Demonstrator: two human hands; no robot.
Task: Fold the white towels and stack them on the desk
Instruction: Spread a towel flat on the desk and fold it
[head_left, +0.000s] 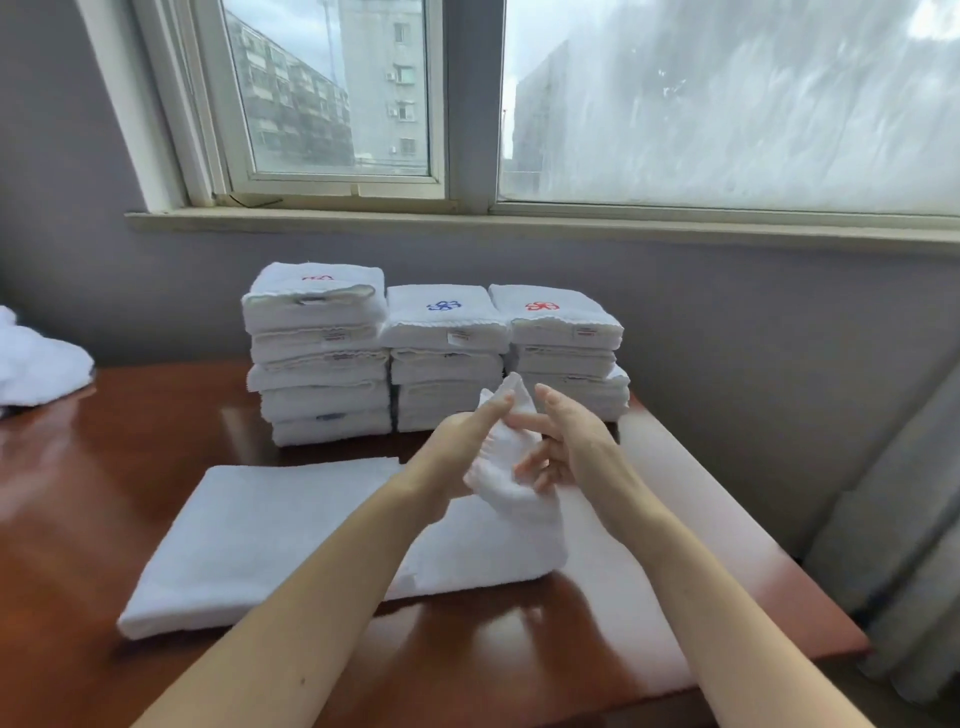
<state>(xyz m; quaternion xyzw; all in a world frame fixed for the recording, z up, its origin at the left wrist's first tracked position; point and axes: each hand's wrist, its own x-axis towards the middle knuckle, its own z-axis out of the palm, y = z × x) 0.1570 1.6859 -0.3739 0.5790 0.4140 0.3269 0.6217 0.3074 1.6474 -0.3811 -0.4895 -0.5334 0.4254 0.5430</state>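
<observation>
One flat white towel (270, 535) has its corner pinched up.

A big window (470, 130) with a white frame sits in the grey wall (727, 322). A long white sill (467, 221) runs under it. Tall grey buildings (382, 78) show through the left glass. The right glass looks streaky. A grey curtain (904, 499) hangs at the far right
</observation>
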